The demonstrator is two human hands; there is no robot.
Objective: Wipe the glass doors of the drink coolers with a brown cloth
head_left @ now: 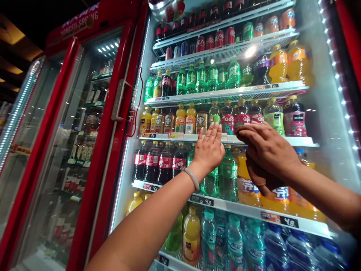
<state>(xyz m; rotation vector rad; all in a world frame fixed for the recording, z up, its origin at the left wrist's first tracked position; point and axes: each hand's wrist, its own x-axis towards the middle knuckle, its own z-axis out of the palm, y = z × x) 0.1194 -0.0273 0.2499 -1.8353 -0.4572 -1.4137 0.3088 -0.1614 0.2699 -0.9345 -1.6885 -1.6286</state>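
My left hand [208, 150], with a pale bangle [192, 179] at the wrist, is raised before the drinks cooler. Its fingers lie flat and outstretched, covering part of the shelf edge and a green-labelled bottle [214, 113]; nothing is held in it. To the right, my right hand [269, 145] has its fingers bent over a dark brown cloth [256, 171], which hangs below the palm. Behind that hand stand red-labelled Qoo bottles [228, 119] and orange soda bottles [248, 184]. Whether either hand presses on a glass pane is hard to tell.
White shelves [303, 141] carry several rows of bottles and cans, with price tags [208, 202] along their edges. Leftward is a red-framed glass door [93, 150] with a pale handle [120, 99]. Blue-capped bottles [299, 244] fill the lower right.
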